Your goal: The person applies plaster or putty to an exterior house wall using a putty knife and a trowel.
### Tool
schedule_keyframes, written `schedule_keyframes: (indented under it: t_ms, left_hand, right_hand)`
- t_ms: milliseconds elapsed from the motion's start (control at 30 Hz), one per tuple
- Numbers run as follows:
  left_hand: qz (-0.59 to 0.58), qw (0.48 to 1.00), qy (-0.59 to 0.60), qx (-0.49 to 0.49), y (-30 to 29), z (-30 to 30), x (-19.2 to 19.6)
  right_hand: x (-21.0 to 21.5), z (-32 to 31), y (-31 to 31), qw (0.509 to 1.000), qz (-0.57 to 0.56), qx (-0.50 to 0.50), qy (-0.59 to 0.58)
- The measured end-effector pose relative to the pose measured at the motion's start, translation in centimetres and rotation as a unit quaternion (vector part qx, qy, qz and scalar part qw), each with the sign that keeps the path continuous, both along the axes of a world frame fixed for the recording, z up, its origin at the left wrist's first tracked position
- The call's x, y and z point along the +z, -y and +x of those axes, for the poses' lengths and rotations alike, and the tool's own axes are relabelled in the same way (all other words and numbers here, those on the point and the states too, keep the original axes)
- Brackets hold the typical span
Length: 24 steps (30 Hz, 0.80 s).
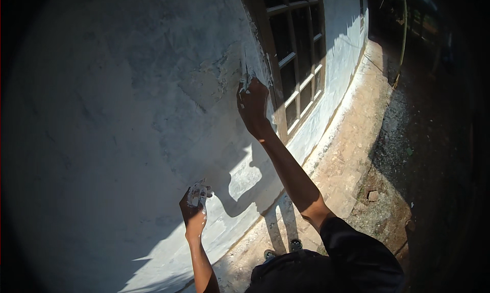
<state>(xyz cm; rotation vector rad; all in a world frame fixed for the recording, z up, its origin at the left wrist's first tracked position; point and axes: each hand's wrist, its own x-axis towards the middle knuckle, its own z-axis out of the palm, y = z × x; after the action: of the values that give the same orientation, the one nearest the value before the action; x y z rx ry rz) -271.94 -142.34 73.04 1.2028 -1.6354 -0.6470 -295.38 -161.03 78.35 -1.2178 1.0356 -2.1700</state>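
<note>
Right hand grips a small putty-smeared scraper, pressed to the white wall just beside the brown window frame; left hand, lower, clutches whitish putty.

Dark-framed grid window, concrete ledge, small stone

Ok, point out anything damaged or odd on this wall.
The wall coating is broken off in a rough, flaky patch beside the window frame, where the right hand works. The left hand is smeared with white paste.
</note>
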Motion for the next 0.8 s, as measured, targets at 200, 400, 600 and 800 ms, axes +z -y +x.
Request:
schedule_keyframes:
  t_ms: [200,400,600,800]
  left_hand:
    - [0.004,1.0,-0.013,-0.012,-0.4,1.9,-0.3]
    - [-0.017,0.999,-0.03,-0.022,-1.1,3.0,0.1]
    - [-0.017,0.997,-0.067,-0.037,-1.2,3.9,-0.1]
    - [-0.015,0.997,-0.003,-0.077,-1.0,5.4,-0.6]
  right_hand:
    - [2.0,6.7,-2.6,0.942,-0.008,-0.149,-0.301]
    - [1.6,14.6,-5.8,0.845,-0.041,-0.17,-0.505]
    - [1.9,12.8,-9.3,0.926,-0.11,-0.103,-0.347]
    - [3.3,3.7,-3.6,0.967,-0.095,-0.184,-0.147]
